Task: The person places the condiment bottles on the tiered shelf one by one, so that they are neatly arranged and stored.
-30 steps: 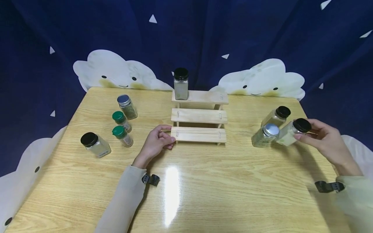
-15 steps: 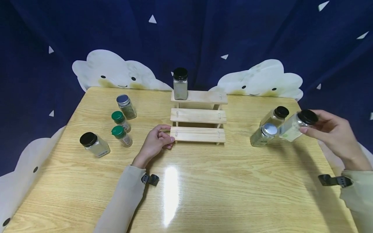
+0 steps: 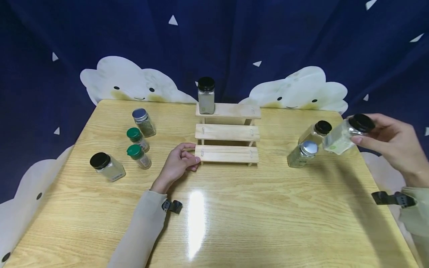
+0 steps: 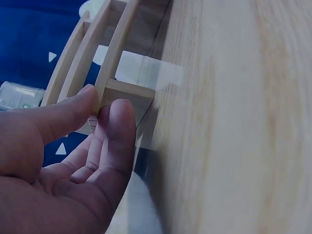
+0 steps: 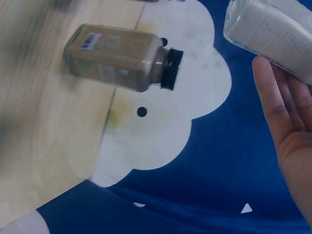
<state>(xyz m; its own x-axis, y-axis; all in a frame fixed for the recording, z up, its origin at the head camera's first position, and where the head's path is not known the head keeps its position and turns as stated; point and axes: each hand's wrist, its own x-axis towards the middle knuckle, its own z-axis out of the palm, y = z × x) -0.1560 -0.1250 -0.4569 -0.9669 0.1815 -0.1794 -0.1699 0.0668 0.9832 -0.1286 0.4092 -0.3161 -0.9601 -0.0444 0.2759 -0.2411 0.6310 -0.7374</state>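
Observation:
My left hand [image 3: 177, 163] pinches the left end of the lowest step of a three-tier wooden rack [image 3: 229, 153]; in the left wrist view the thumb lies on top and the fingers [image 4: 122, 131] curl below. Up over the right side of the table, my right hand [image 3: 395, 145] grips a black-capped spice jar [image 3: 340, 138] with pale contents, tilted, its shadow falling on the wood. Beneath and left of it stand a silver-capped jar [image 3: 302, 154] and a black-capped jar of tan powder [image 5: 114, 56]. Another black-capped jar [image 3: 206, 98] stands at the left of the top step.
At the left of the table [image 3: 241, 216] stand a silver-capped jar [image 3: 145, 123], two green-capped shakers [image 3: 138, 138] and a black-capped jar [image 3: 108, 167]. A dark blue curtain [image 3: 234, 37] with white clouds hangs behind the table.
My right hand has lifted the pale black-capped jar up and to the right, away from the two jars beside it. The left hand stays on the rack.

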